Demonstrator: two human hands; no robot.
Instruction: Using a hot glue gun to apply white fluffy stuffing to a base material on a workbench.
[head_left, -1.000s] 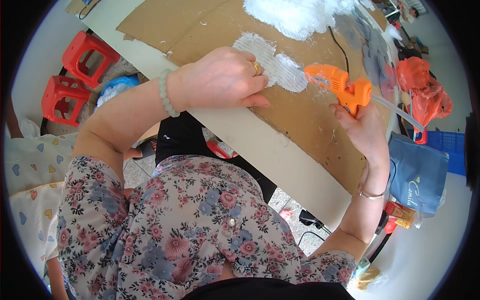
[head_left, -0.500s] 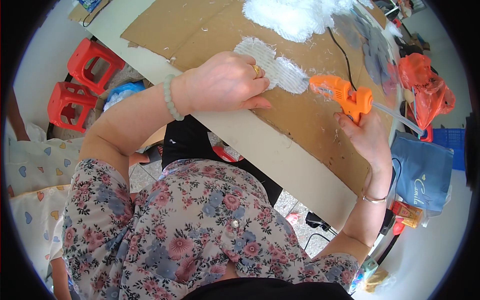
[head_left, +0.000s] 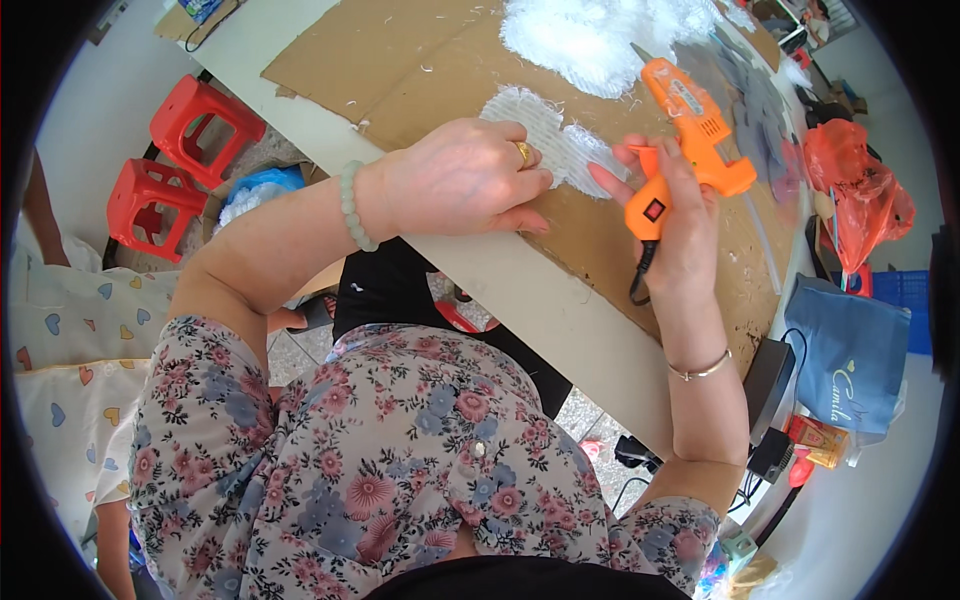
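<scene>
"How does our left hand (head_left: pixel 470 180) look?"

"We have its back turned up and its fingers bent under. It rests at the near edge of the white fuzzy piece (head_left: pixel 525 118). We can't tell if it pinches anything, because most fingertips are hidden."

"And our right hand (head_left: pixel 678 205)?"

"We have it wrapped around the handle of the orange glue gun (head_left: pixel 690 112), with one fingertip poking out to the left. The gun is tipped up over the cardboard (head_left: pixel 400 70), and its nose points up near the fluffy white heap (head_left: pixel 575 45)."

"What do things look like?"

"We see a hard, shiny gun with a bendy black cord (head_left: pixel 642 280). The fuzzy piece has soft ridges and a bumpy outline. The cardboard is flat and brown, with white threads on it. We wear round, pale green beads (head_left: pixel 350 205) on our left wrist."
</scene>
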